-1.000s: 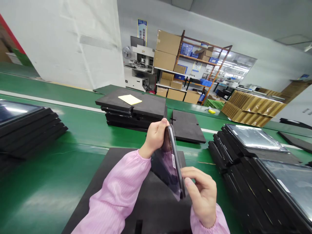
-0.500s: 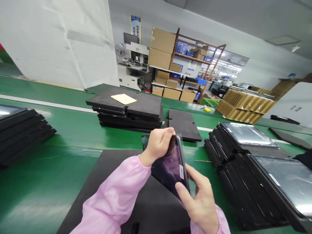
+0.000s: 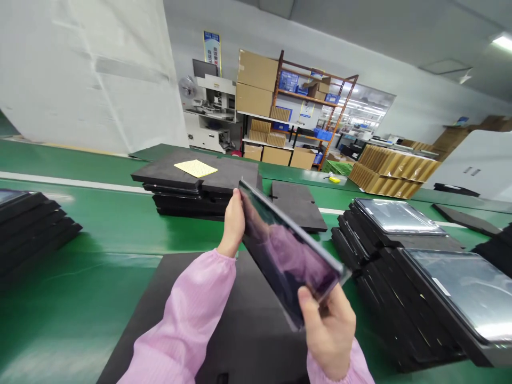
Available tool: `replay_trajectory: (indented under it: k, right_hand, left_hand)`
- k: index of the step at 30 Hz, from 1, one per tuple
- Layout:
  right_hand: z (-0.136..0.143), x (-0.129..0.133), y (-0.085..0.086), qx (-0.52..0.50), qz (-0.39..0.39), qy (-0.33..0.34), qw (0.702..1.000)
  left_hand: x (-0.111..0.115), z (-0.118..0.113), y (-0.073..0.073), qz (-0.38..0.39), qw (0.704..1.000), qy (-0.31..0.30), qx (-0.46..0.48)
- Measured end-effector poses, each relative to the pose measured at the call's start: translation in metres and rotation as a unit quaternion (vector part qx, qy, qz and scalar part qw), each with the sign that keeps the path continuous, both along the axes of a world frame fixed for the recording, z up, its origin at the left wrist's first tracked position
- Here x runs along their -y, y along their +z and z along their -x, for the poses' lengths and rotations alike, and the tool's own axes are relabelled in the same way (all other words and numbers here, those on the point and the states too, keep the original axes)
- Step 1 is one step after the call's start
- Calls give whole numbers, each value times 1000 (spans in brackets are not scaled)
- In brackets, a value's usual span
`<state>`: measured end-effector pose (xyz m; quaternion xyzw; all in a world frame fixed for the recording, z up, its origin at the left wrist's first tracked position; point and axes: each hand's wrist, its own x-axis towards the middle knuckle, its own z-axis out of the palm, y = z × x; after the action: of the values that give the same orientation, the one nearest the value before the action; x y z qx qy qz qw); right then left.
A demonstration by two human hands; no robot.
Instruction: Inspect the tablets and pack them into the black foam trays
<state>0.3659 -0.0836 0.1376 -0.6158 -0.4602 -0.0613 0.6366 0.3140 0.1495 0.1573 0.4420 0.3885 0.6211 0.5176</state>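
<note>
A flat, dark glossy panel [image 3: 280, 250] in clear wrap is tilted in the air between both hands, its surface reflecting a pink sleeve. My left hand [image 3: 233, 221] grips the panel's far left end, thumb at its edge. At the near right corner, my right hand [image 3: 328, 328] pinches the panel, thumb on the dark face and fingers behind. Beneath them a large black foam board [image 3: 176, 320] lies on the green table [image 3: 92, 288].
Black foam trays [image 3: 160, 173] with a yellow paper [image 3: 196, 168] stand behind. Another foam piece [image 3: 300, 205] lies beside them. Stacked trays with wrapped panels [image 3: 452, 288] are at the right, and more black trays [image 3: 36, 229] at the left.
The panel has turned so that its long edge slants down to the right. My left hand has shifted left onto its far end, and my right hand now grips its near right corner.
</note>
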Motion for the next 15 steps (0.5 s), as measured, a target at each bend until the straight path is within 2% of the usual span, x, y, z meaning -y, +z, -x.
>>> replay_trajectory:
  k: [3, 5, 8, 10, 12, 14, 15]
  right_hand:
    - [8, 10, 0, 33, 137, 119, 983]
    - [8, 15, 5, 85, 274, 193, 938]
    - [3, 18, 17, 157, 419, 238, 862]
    - [-3, 15, 24, 146, 453, 270, 837]
    - [-11, 6, 23, 80, 446, 348, 820]
    - [-22, -7, 11, -26, 408, 387, 826]
    - [-26, -15, 1, -89, 383, 359, 846]
  left_hand:
    - [0, 11, 6, -9, 999, -32, -4]
    - [4, 16, 10, -65, 996, -52, -25]
    - [8, 17, 11, -130, 986, -94, -41]
    - [8, 16, 9, -149, 982, -109, -36]
    - [9, 16, 9, -159, 980, -119, -13]
    - [10, 16, 9, -175, 972, -147, 49]
    - [10, 16, 11, -184, 965, -166, 87]
